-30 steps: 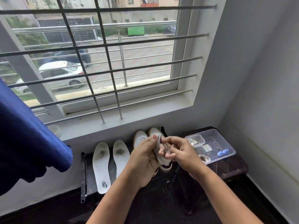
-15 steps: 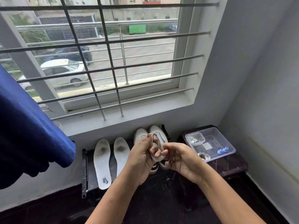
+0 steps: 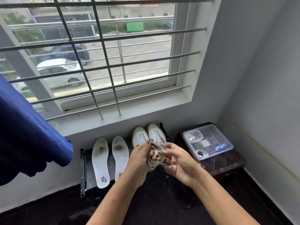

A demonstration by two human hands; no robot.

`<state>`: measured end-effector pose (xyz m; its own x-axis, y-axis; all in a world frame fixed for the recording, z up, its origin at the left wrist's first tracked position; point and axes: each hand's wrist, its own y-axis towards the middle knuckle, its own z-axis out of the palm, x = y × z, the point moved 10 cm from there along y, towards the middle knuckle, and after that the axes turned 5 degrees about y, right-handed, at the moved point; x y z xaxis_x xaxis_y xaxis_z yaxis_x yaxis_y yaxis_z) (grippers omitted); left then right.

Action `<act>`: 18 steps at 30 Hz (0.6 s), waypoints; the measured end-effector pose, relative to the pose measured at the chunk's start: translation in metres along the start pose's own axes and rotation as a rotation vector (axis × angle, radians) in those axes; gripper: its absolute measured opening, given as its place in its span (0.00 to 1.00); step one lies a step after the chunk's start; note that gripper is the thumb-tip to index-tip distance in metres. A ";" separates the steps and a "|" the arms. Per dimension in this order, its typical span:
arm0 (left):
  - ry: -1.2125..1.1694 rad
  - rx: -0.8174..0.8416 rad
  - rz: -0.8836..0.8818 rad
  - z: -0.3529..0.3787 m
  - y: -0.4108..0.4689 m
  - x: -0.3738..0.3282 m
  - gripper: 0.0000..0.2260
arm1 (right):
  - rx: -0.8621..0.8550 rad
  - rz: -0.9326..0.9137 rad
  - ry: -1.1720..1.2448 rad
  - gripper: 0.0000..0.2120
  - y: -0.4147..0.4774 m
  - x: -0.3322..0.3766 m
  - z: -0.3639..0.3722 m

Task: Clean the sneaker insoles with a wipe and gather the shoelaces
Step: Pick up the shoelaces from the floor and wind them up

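Shoelaces [image 3: 156, 153] are bunched into a coil and held between both hands, just in front of the sneakers [image 3: 155, 133]. Left hand [image 3: 139, 158] curls round the bundle, probably so the loops don't spill. Right hand [image 3: 180, 161] pinches a loose strand at the top, likely to wrap or tuck it. Insoles [image 3: 99, 161] lie flat side by side on the bench [image 3: 110, 161], stained faces up, ready for wiping. No wipe visible. Clear box [image 3: 211, 137] at right looks like a drop spot.
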<state>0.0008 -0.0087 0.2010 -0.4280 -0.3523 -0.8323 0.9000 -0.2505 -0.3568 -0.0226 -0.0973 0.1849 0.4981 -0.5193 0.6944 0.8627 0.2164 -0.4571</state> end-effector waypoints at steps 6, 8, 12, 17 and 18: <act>0.081 -0.036 -0.038 0.002 -0.004 0.010 0.12 | 0.048 -0.004 -0.026 0.05 -0.007 0.007 -0.002; 0.079 -0.040 -0.044 0.004 -0.004 0.011 0.13 | 0.037 -0.016 -0.068 0.04 -0.004 0.006 -0.007; 0.049 -0.063 -0.067 -0.002 0.003 0.016 0.12 | -0.018 -0.073 -0.147 0.07 -0.001 0.009 -0.021; 0.079 -0.057 -0.116 0.003 0.018 0.023 0.14 | -0.121 -0.139 -0.166 0.08 0.010 0.017 -0.047; 0.085 -0.053 -0.138 0.005 0.025 0.027 0.14 | -0.140 -0.145 -0.151 0.08 0.013 0.019 -0.053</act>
<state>0.0110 -0.0285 0.1718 -0.5410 -0.2401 -0.8061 0.8375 -0.2423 -0.4899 -0.0066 -0.1482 0.1633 0.3869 -0.4048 0.8285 0.9107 0.0265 -0.4123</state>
